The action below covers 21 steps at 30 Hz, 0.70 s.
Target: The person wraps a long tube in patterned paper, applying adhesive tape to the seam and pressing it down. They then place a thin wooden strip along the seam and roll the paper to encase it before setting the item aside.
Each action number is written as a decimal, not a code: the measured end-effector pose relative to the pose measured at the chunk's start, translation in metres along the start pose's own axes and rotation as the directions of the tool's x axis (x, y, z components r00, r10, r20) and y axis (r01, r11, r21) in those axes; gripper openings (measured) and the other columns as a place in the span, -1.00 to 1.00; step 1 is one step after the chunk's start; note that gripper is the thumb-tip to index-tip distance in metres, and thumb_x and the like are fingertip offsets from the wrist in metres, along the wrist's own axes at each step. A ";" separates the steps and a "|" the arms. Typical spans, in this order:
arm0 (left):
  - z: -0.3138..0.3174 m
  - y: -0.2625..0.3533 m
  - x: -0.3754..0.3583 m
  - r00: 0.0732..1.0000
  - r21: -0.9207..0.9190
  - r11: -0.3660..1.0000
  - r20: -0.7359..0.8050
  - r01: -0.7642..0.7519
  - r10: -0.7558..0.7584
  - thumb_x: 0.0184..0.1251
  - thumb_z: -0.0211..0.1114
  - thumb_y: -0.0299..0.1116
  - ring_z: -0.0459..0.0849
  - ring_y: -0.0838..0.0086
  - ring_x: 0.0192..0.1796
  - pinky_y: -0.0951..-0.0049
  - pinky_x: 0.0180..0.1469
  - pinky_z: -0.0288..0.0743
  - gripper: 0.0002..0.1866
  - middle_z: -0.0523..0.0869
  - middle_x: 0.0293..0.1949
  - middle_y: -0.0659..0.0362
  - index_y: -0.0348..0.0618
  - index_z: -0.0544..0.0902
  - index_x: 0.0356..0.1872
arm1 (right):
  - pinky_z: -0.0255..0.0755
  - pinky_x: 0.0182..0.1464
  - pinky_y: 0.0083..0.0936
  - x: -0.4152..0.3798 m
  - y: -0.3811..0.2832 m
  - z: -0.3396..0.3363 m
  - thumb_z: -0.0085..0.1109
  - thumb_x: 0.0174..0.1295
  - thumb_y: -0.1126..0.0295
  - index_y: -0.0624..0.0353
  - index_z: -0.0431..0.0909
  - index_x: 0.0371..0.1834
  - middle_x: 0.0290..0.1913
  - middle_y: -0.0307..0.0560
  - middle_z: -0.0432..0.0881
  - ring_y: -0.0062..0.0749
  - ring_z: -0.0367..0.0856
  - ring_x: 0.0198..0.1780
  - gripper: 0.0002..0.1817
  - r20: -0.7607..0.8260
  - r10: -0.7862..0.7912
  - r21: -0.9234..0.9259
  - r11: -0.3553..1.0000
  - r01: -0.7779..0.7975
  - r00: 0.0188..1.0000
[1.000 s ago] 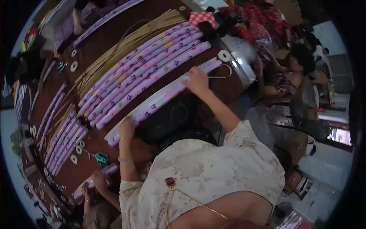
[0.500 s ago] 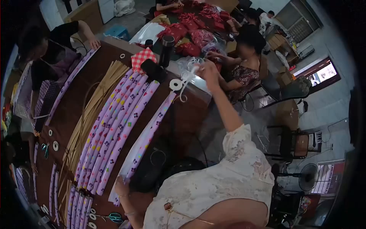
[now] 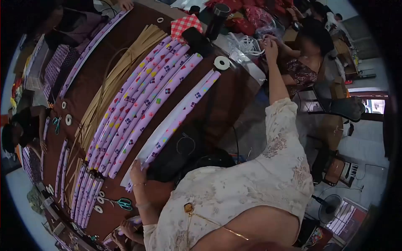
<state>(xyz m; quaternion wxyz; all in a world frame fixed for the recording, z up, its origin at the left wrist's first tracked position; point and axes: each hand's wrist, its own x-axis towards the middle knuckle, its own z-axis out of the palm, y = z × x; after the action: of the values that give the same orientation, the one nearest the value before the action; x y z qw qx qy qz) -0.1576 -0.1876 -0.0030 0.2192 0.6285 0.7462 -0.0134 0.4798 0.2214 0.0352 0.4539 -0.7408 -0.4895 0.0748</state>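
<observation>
A sheet of purple patterned wrapping paper [image 3: 176,119], partly rolled with its white back showing, lies slantwise along the front of the brown table. My left hand [image 3: 136,172] grips its lower end. At the far table corner, my right hand [image 3: 271,47] has its fingers closed at a tangle of thin white strips [image 3: 247,45], apparently on one strip; the fingertips are small and partly hidden. A roll of white tape [image 3: 221,63] lies just beyond the paper's far end. Several finished-looking purple paper rolls [image 3: 144,104] lie side by side to the left.
Brown paper strips [image 3: 113,79] run beyond the rolls. Scissors [image 3: 124,203] and tape rings lie near the left front. A black tumbler [image 3: 217,21] and a red checked cloth [image 3: 185,27] stand at the back. Co-workers sit around; one [image 3: 307,54] is close to my right hand.
My right hand has moved away from the paper's far end with a white strip, out to the tangle at the table corner. My left hand stays on the paper. The view has shifted.
</observation>
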 end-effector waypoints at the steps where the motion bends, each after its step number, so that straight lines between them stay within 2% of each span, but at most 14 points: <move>1: -0.001 0.001 -0.001 1.000 0.000 1.000 0.004 0.017 -0.017 0.02 0.29 -0.22 0.52 0.08 0.01 0.22 -0.01 0.43 -0.43 0.49 0.06 -0.07 -0.16 0.42 0.10 | 0.23 0.10 -0.40 -0.006 0.013 0.013 0.00 0.21 0.16 0.20 0.50 -0.07 -0.19 0.05 0.54 -0.10 0.44 0.00 -0.63 0.116 0.041 0.083 0.995 -0.051 0.992; 3: 0.000 0.004 -0.001 1.000 -0.002 1.000 -0.017 0.019 -0.019 0.04 0.28 -0.22 0.52 0.09 0.01 0.21 -0.02 0.43 -0.45 0.46 0.09 -0.06 -0.16 0.42 0.10 | 0.16 0.19 -0.39 -0.009 0.021 0.027 -0.01 0.17 0.19 0.19 0.49 -0.02 -0.17 0.13 0.55 0.02 0.37 0.07 -0.61 0.323 -0.266 0.072 0.964 0.257 0.908; 4: 0.000 0.005 -0.001 0.998 -0.002 0.998 -0.006 0.060 -0.060 0.04 0.28 -0.22 0.52 0.09 0.01 0.21 -0.02 0.43 -0.45 0.46 0.09 -0.06 -0.16 0.42 0.10 | 0.13 0.23 -0.28 -0.011 0.010 0.028 -0.02 0.12 0.31 0.22 0.53 -0.08 -0.16 0.17 0.56 0.00 0.36 0.11 -0.66 0.411 -0.296 -0.271 0.863 0.426 0.862; 5: 0.001 0.006 -0.001 0.999 -0.006 0.999 -0.015 0.047 -0.047 0.05 0.26 -0.21 0.51 0.09 0.02 0.21 -0.01 0.42 -0.46 0.46 0.10 -0.03 -0.17 0.42 0.09 | 0.13 0.23 -0.28 -0.003 0.010 0.028 -0.02 0.12 0.31 0.22 0.53 -0.08 -0.16 0.17 0.56 0.00 0.36 0.11 -0.66 0.457 -0.297 -0.241 0.866 0.438 0.838; 6: 0.002 0.005 -0.002 0.999 -0.010 0.999 -0.016 0.044 -0.044 0.07 0.25 -0.20 0.50 0.09 0.03 0.20 0.00 0.41 -0.47 0.45 0.11 0.00 -0.17 0.42 0.08 | 0.27 0.10 -0.20 0.011 0.023 0.029 -0.04 0.12 0.28 0.28 0.54 -0.16 -0.15 0.18 0.57 -0.02 0.46 -0.01 -0.66 0.674 -0.115 -0.593 0.506 0.627 0.730; 7: -0.002 0.012 -0.001 0.995 -0.005 0.995 0.021 0.099 -0.099 0.06 0.26 -0.21 0.50 0.10 0.04 0.21 0.00 0.41 -0.47 0.45 0.10 -0.02 -0.17 0.42 0.08 | 0.41 -0.03 -0.12 0.008 0.022 0.043 -0.07 0.12 0.25 0.33 0.56 -0.24 -0.15 0.18 0.57 -0.04 0.57 -0.13 -0.64 0.762 0.141 -0.635 -0.023 0.772 0.632; 8: 0.001 0.010 -0.002 0.998 -0.040 0.998 -0.032 0.055 -0.057 0.05 0.26 -0.22 0.50 0.10 0.03 0.21 -0.02 0.42 -0.48 0.45 0.10 -0.02 -0.17 0.42 0.07 | 0.45 -0.13 -0.14 -0.028 -0.020 0.032 -0.12 0.21 0.30 0.35 0.58 -0.24 -0.18 0.15 0.57 -0.11 0.57 -0.14 -0.66 0.606 0.032 -0.761 0.315 0.567 0.795; 9: 0.002 0.011 -0.003 0.997 -0.033 0.998 -0.057 0.058 -0.059 0.05 0.25 -0.22 0.51 0.12 0.02 0.21 -0.03 0.43 -0.49 0.46 0.10 -0.01 -0.16 0.43 0.06 | 0.46 -0.19 -0.13 -0.021 -0.008 0.054 -0.10 0.17 0.22 0.32 0.56 -0.23 -0.16 0.18 0.58 0.02 0.60 -0.23 -0.63 0.409 0.019 -0.838 0.404 0.368 0.912; 10: -0.007 0.017 -0.001 0.993 -0.038 0.992 0.019 0.118 -0.117 0.05 0.26 -0.21 0.53 0.12 -0.02 0.20 -0.06 0.45 -0.49 0.46 0.10 0.05 -0.14 0.43 0.05 | 0.44 -0.16 -0.18 -0.046 -0.055 0.054 -0.10 0.20 0.26 0.35 0.55 -0.25 -0.17 0.17 0.57 -0.05 0.58 -0.19 -0.65 0.511 0.055 -0.744 0.528 0.410 0.858; 11: -0.003 0.017 -0.004 0.990 -0.038 0.989 -0.007 0.142 -0.143 0.04 0.26 -0.21 0.55 0.12 -0.05 0.20 -0.08 0.46 -0.50 0.47 0.10 0.07 -0.13 0.43 0.05 | 0.42 -0.14 -0.24 -0.070 -0.098 0.046 -0.10 0.22 0.30 0.37 0.55 -0.26 -0.18 0.15 0.57 -0.12 0.56 -0.15 -0.68 0.601 0.084 -0.645 0.638 0.420 0.795; 13: 0.001 0.019 -0.001 0.985 -0.047 0.986 -0.053 0.160 -0.162 0.03 0.26 -0.21 0.57 0.13 -0.09 0.21 -0.12 0.48 -0.50 0.49 0.08 0.11 -0.11 0.43 0.04 | 0.42 -0.20 -0.35 -0.074 -0.077 0.084 0.01 0.21 0.10 0.31 0.52 -0.19 -0.18 0.12 0.58 -0.17 0.59 -0.21 -0.58 0.853 -0.210 -0.285 0.580 0.763 0.477; 14: 0.001 0.020 -0.002 0.984 -0.056 0.985 -0.063 0.163 -0.166 0.03 0.26 -0.22 0.58 0.14 -0.11 0.22 -0.14 0.49 -0.51 0.49 0.06 0.13 -0.09 0.43 0.04 | 0.38 -0.16 -0.47 -0.129 -0.136 0.077 0.11 0.17 0.21 0.30 0.51 -0.19 -0.23 -0.03 0.57 -0.35 0.54 -0.20 -0.66 0.870 -0.254 -0.030 0.829 0.559 0.423; 16: 0.001 0.021 -0.001 0.980 -0.063 0.979 -0.038 0.193 -0.195 0.05 0.25 -0.19 0.57 0.14 -0.08 0.22 -0.12 0.48 -0.49 0.48 0.08 0.11 -0.06 0.42 0.07 | 0.35 -0.12 -0.56 -0.207 -0.176 0.082 0.15 0.14 0.35 0.27 0.49 -0.21 -0.24 -0.13 0.53 -0.42 0.50 -0.20 -0.77 0.909 -0.367 0.320 0.917 0.237 0.196; 21: 0.003 0.023 -0.003 0.978 -0.101 0.978 -0.082 0.184 -0.193 0.04 0.27 -0.22 0.57 0.14 -0.08 0.22 -0.12 0.49 -0.47 0.49 0.08 0.11 -0.03 0.42 0.10 | 0.36 0.02 -0.42 -0.350 -0.222 0.125 0.12 0.14 0.31 0.15 0.51 -0.09 -0.07 -0.09 0.53 -0.25 0.50 -0.03 -0.71 0.816 -0.553 0.578 0.777 0.248 -0.170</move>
<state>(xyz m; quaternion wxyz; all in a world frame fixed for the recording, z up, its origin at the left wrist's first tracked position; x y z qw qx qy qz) -0.1345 -0.1866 0.0018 0.2115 0.5440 0.8114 0.0293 0.0854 0.0428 0.0119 0.0516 -0.2144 -0.8524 0.4741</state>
